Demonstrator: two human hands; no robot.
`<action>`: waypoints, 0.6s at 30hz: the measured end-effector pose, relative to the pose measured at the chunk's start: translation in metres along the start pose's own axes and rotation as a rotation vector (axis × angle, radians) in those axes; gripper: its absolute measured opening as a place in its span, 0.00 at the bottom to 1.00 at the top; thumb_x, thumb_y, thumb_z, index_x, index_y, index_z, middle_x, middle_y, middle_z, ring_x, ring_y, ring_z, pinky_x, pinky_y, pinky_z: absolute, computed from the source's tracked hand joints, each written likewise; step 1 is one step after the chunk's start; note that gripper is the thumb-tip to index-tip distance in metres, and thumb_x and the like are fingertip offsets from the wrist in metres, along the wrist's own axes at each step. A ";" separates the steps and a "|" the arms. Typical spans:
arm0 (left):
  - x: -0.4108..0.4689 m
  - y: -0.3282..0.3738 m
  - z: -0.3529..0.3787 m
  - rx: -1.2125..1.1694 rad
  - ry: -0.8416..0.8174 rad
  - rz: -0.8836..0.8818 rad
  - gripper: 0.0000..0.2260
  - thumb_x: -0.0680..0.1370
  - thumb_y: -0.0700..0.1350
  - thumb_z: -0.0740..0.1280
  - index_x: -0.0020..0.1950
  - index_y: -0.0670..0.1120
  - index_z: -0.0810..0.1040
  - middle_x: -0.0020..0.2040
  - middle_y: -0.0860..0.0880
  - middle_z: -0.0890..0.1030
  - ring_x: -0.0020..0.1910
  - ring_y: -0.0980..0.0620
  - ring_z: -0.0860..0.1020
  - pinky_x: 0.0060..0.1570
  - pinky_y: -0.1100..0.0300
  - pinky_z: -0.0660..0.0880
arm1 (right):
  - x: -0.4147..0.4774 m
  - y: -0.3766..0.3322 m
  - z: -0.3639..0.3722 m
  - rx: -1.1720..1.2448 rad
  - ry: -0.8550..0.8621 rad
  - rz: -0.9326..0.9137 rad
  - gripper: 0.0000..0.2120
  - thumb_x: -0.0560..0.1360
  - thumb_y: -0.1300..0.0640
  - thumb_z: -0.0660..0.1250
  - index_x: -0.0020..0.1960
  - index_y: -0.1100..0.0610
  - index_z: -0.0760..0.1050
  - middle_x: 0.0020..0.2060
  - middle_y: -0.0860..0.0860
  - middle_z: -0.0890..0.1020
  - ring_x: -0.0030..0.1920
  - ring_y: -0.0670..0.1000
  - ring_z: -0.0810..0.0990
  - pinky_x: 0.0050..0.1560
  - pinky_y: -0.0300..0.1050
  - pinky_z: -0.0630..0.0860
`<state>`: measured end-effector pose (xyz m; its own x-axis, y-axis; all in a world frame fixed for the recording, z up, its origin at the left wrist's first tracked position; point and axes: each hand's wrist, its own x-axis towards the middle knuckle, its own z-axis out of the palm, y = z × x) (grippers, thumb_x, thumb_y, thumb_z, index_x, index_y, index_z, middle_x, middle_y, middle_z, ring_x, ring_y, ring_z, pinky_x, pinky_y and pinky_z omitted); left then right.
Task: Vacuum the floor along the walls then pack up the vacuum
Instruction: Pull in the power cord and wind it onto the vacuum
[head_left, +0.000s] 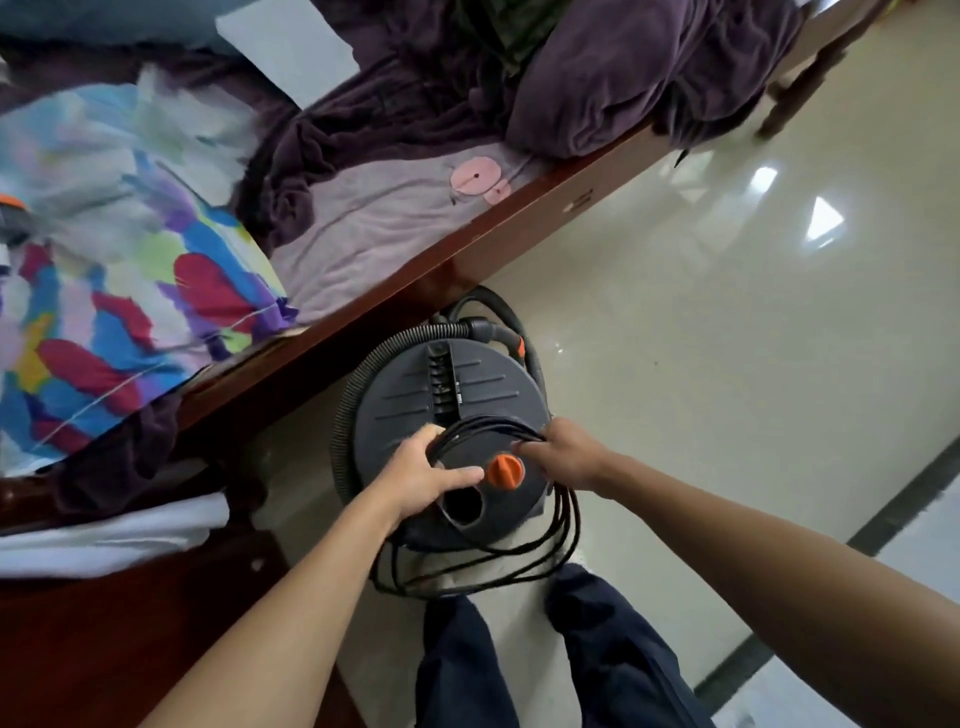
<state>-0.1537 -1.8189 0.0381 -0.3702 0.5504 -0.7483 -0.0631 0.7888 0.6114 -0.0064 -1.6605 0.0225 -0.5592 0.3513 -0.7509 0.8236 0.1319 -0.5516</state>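
Observation:
A round grey vacuum (415, 389) stands on the floor against the bed frame, seen from above, with an orange knob (505, 471) near its front. Its ribbed hose (347, 400) curls around the left and back of the body. A black power cord (563, 525) lies in several loops across the lid and hangs down the front right side. My left hand (426, 470) rests on the lid with its fingers around the cord bundle. On the right rim, my right hand (563, 454) grips the same loops.
A wooden bed frame (519, 221) runs diagonally at the left, piled with a colourful quilt (119, 280) and purple blankets (649, 67). Glossy beige floor tiles (727, 338) spread to the right. My legs in dark trousers (613, 654) stand just behind the vacuum.

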 end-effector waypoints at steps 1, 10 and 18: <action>0.006 -0.009 -0.005 0.057 0.010 0.034 0.18 0.66 0.51 0.79 0.52 0.51 0.78 0.40 0.54 0.79 0.42 0.54 0.78 0.41 0.61 0.75 | 0.001 -0.003 0.009 0.026 -0.003 0.014 0.14 0.78 0.51 0.67 0.38 0.60 0.76 0.33 0.55 0.76 0.35 0.53 0.74 0.39 0.45 0.71; 0.039 -0.047 -0.039 0.526 0.480 0.302 0.14 0.70 0.53 0.72 0.40 0.52 0.67 0.36 0.54 0.74 0.41 0.46 0.76 0.34 0.57 0.65 | 0.009 -0.021 0.052 0.121 0.090 -0.002 0.14 0.75 0.56 0.68 0.32 0.60 0.76 0.24 0.49 0.75 0.25 0.45 0.70 0.29 0.39 0.67; 0.056 -0.094 -0.074 0.652 0.518 0.153 0.10 0.68 0.47 0.72 0.37 0.49 0.71 0.31 0.50 0.72 0.41 0.40 0.77 0.35 0.57 0.65 | 0.020 0.058 0.041 -0.504 0.575 0.138 0.07 0.75 0.49 0.64 0.50 0.50 0.74 0.40 0.56 0.82 0.44 0.62 0.80 0.36 0.47 0.66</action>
<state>-0.2369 -1.8819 -0.0424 -0.7194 0.5944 -0.3595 0.5104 0.8033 0.3068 0.0264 -1.6839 -0.0398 -0.4250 0.8025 -0.4188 0.9028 0.4092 -0.1321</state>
